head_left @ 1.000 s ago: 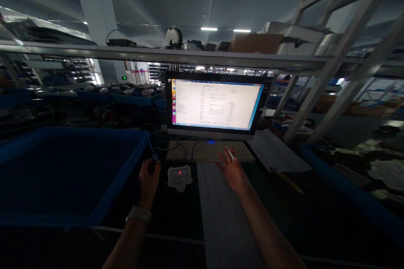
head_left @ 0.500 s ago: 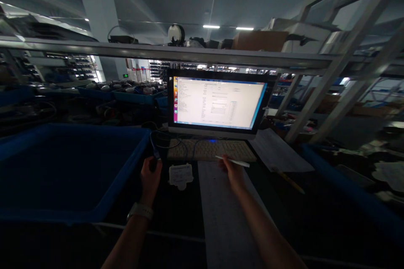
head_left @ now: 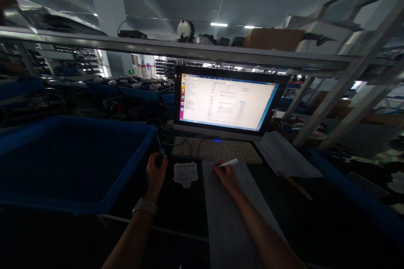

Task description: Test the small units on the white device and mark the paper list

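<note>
A white pen [head_left: 229, 162] is gripped in my right hand [head_left: 226, 175], which rests over the upper part of a long paper sheet [head_left: 227, 218]. The pen leans to the right, and its tip is hidden by my fingers. My left hand [head_left: 156, 171], with a watch on its wrist, is closed around the end of a blue cable [head_left: 161, 148]. Between my hands lies a small white plastic piece [head_left: 185, 173] with a printed label, touched by neither hand. A pale keyboard [head_left: 217, 149] with cable loops over its left part sits just beyond.
A lit monitor [head_left: 225, 103] stands behind the keyboard under a metal shelf [head_left: 195, 50]. To the left is a large blue tray [head_left: 104, 201]. On the right lie another paper [head_left: 287, 155], a yellow pen-like stick [head_left: 298, 187] and a blue bin edge [head_left: 341, 193].
My right hand has moved down and left from the keyboard edge onto the paper, and the pen has turned to point up to the right. My left hand still holds the cable.
</note>
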Demonstrator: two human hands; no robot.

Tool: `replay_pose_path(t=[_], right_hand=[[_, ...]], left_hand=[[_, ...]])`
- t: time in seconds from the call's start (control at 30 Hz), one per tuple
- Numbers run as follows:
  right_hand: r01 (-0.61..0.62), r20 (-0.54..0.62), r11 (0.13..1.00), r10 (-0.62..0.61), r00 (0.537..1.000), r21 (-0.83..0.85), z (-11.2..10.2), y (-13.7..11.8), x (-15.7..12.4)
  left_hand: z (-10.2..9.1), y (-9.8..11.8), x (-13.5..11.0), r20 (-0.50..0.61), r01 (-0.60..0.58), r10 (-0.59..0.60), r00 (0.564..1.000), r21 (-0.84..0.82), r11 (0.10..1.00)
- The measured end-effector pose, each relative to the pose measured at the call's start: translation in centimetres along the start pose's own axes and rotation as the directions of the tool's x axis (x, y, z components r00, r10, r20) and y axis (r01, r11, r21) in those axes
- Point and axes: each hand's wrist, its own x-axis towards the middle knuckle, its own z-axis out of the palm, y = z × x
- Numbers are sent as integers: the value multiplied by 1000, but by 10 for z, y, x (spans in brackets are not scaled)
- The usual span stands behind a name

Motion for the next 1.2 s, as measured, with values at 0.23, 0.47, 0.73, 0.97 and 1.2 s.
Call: replay_pose_path(t=[0.23,0.47,0.73,0.97,1.2], right_hand=[[29,-9,989,-30,1000,-146,2,-3,-3],[57,0,980,-58,998,-189,2,-4,-3],[45,-30,989,-49,998,-143,4,1,-2],[-2,-84,999,4,996,34,0,7,1],[23,-92,982,-6,996,188,-7,-2,-2]], left_hand=[[0,-1,-1,16,3,-3,1000,-27,1000],[0,0,-1,15,5,-5,1000,-21,1000],[-1,1,-2,20,-4,4,1000,-9,1000],[-1,-1,-1,13,-5,5,1000,3,1000],[-5,-5,0,-94,-238,249,964,114,965]])
